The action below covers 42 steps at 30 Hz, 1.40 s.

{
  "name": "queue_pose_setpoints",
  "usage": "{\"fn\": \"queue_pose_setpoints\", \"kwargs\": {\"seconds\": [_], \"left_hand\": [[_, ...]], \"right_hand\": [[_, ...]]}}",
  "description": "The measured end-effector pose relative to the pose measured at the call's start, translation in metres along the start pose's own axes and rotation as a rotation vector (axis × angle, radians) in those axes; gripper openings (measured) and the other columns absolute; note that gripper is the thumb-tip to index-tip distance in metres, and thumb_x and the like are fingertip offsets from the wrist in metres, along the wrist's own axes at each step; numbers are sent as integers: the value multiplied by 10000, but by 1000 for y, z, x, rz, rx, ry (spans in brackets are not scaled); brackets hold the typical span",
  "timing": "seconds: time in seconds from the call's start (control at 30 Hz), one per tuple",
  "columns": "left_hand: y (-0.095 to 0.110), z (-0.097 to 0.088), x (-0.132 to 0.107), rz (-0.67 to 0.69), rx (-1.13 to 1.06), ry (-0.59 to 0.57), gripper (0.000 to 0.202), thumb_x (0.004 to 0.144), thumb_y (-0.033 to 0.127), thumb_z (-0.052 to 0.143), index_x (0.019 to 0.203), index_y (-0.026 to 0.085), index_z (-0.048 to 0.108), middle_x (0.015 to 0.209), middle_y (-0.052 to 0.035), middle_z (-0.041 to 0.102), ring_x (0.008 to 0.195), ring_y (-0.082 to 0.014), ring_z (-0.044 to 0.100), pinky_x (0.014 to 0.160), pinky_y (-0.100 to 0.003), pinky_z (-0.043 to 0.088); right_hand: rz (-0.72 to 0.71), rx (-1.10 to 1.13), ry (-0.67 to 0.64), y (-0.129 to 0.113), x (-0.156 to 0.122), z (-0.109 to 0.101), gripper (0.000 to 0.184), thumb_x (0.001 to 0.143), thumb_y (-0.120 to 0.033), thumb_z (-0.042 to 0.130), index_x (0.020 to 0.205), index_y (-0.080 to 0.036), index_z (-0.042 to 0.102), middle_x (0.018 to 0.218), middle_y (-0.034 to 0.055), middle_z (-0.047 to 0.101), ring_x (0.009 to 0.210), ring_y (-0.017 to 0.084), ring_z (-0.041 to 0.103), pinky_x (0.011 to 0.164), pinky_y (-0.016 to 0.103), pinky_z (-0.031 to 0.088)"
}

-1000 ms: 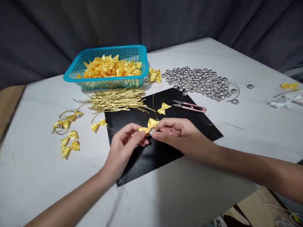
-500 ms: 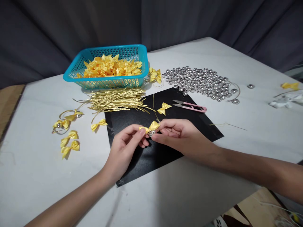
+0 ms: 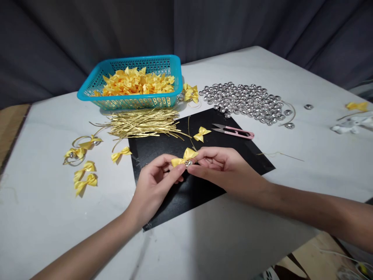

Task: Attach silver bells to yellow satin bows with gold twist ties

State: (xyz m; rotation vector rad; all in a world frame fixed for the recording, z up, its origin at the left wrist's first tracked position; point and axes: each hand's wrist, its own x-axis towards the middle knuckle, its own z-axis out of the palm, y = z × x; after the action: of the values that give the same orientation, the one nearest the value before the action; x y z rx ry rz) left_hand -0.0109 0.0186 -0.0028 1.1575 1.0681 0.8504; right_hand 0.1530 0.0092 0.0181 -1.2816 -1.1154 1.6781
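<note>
- And the left hand (image 3: pixel 157 179) shifts! Its thumb has slid inward along the yellow bow (image 3: pixel 189 153), up to the silver bead (image 3: pixel 189 163); the right hand (image 3: pixel 230 167) barely stirs.
- Biggest on show, the white table (image 3: pixel 163 252), carrying everything.
- On it, the black sheet (image 3: pixel 180 202), lying askew right beneath the hands.
- Behind to the left, the blue basket (image 3: pixel 134 97), heaped with more bows.
- Across from that, a spread of silver beads (image 3: pixel 244 102), just beyond the sheet's far edge.
- In front of the basket, a bundle of gold cords (image 3: pixel 145 123), partly over the sheet.
- Now the hands, nearly tip to tip: the left pinches the bow's left side between thumb and fingers; the right is drawn narrow at its right side, thumb against the bead, the rest of that grip hidden.
- Pink snips (image 3: pixel 233 131) rest beyond the right hand, untouched.
- The bow itself, held above the sheet: it looks light, soft and satin-slick, easily crushed, so the knot seems the surest hold.
- Smallest, the bead at the bow's lower middle: probably hard and slippery, best nipped by its sides.
</note>
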Motion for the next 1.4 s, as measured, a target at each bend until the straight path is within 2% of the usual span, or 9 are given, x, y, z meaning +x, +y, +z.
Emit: {"fn": "queue_pose_setpoints", "kwargs": {"seconds": [0.17, 0.53, 0.67, 0.83, 1.03, 1.23, 1.4], "left_hand": [[-2, -2, -1, 5, -32, -31, 120, 823, 273, 609, 742, 193, 646, 649, 43, 597, 597, -67, 557, 588, -139, 441], [-3, -2, -1, 4, -63, -48, 171, 851, 279, 575, 717, 188, 627, 661, 34, 583, 609, -76, 545, 595, -154, 438], [-4, -2, -1, 2, -68, -44, 131, 824, 269, 616, 724, 186, 628, 637, 42, 575, 598, -67, 538, 586, -145, 434], [-6, -3, 0, 9, -78, -43, 108, 805, 246, 636, 720, 182, 617, 616, 52, 559, 588, -59, 532, 583, -139, 431], [-8, -3, 1, 23, -78, -47, 59, 794, 220, 647, 772, 187, 603, 628, 54, 571, 585, -53, 518, 577, -132, 422], [-8, -3, 0, 65, -88, 36, 116, 772, 243, 682, 802, 199, 579, 630, 66, 575, 574, -51, 527, 566, -132, 439], [-8, -4, 0, 37, -112, 19, 106, 784, 261, 675, 790, 199, 589, 658, 62, 610, 586, -50, 557, 578, -131, 453]], "right_hand": [[-25, -9, -40, 1, -2, 0, 141, 750, -219, 633, 644, -168, 554, 513, -92, 355, 434, 29, 308, 430, 203, 226], [-42, -61, -38, 2, -2, -1, 136, 758, -224, 636, 679, -153, 551, 538, -75, 405, 481, 40, 363, 458, 195, 268], [-111, -100, -7, 5, -3, -2, 131, 730, -224, 665, 686, -153, 564, 561, -67, 403, 492, 43, 345, 449, 193, 264], [-190, -74, -34, 6, -3, -2, 161, 689, -254, 718, 700, -154, 593, 591, -57, 437, 507, 41, 376, 453, 180, 296], [-110, -93, 5, 6, -1, -3, 224, 694, -319, 707, 705, -142, 569, 533, -76, 386, 476, 34, 310, 437, 188, 241], [-33, -51, -31, 7, -1, -2, 309, 666, -386, 727, 678, -145, 534, 533, -87, 344, 477, 29, 287, 440, 195, 198], [7, -59, -20, 4, -1, -1, 318, 675, -404, 712, 656, -144, 531, 523, -88, 332, 473, 29, 260, 432, 201, 173]]}}
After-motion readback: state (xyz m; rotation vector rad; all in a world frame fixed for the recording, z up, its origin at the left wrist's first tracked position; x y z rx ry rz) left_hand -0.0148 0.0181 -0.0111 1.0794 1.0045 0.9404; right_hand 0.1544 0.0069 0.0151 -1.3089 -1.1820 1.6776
